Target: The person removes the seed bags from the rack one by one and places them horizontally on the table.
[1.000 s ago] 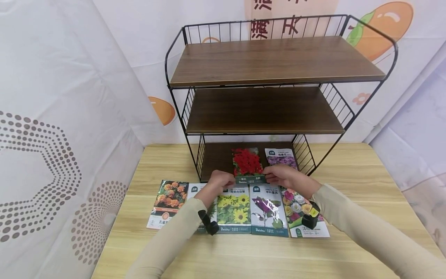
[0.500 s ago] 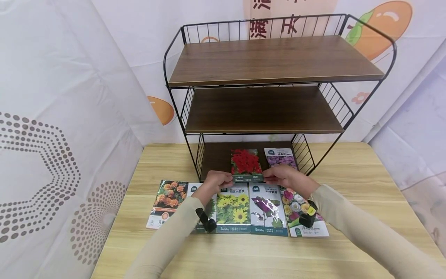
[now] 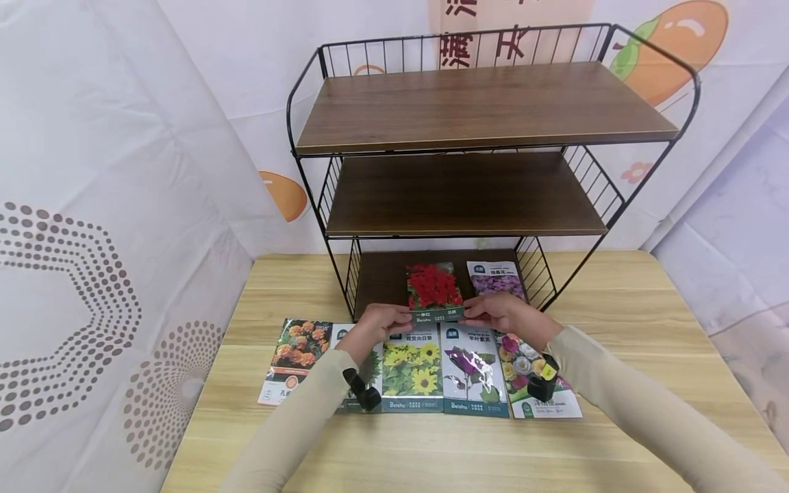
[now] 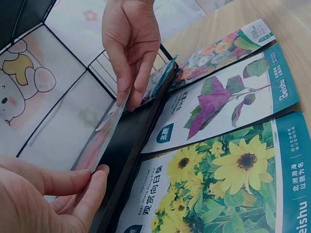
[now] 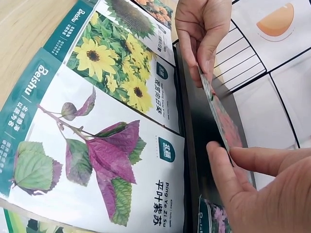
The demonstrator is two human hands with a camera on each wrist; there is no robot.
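Note:
A seed packet with red flowers (image 3: 434, 287) is held at the front of the bottom shelf (image 3: 385, 274), its picture facing up. My left hand (image 3: 379, 325) pinches its lower left edge between thumb and fingers. At the lower right edge my right hand (image 3: 502, 311) pinches it the same way. Both wrist views show the packet edge-on and tilted, close over the dark shelf board. A packet with purple flowers (image 3: 496, 281) lies on the same shelf to the right, partly hidden by my right hand.
A row of seed packets lies on the table before the rack: orange marigolds (image 3: 302, 346), a partly covered one, yellow sunflowers (image 3: 411, 370), purple leaves (image 3: 474, 373) and mixed roses (image 3: 524, 363). Two upper shelves (image 3: 468, 192) overhang the hands, with black wire sides (image 3: 536, 267).
Both hands keep their pinch on the red-flower packet, which stays in nearly the same place over the bottom shelf. The head view has shifted slightly.

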